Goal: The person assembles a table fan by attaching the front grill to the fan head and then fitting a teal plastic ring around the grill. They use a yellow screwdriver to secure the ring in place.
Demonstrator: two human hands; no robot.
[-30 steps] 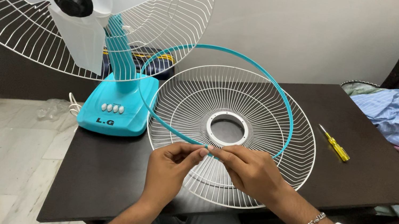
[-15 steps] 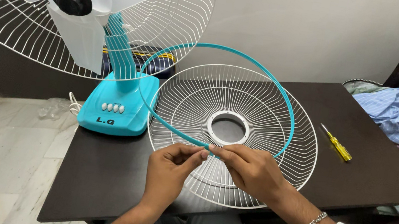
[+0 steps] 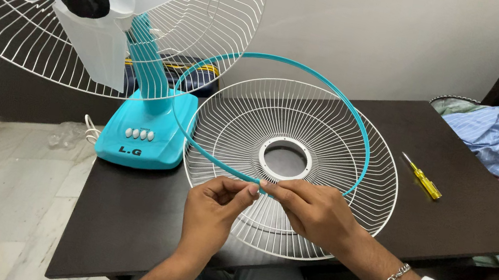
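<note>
My left hand [image 3: 214, 212] and right hand [image 3: 312, 210] meet over near edge of round white wire fan guard [image 3: 291, 166], which lies flat on dark brown table [image 3: 121, 220]. Fingertips of both pinched shut on thin teal plastic rim ring [image 3: 337, 101]; ring tilts up from guard toward wall. Teal table fan with translucent blades [image 3: 139, 74] stands just left of guard. Yellow-handled screwdriver [image 3: 422, 178] lies right of guard, apart.
</note>
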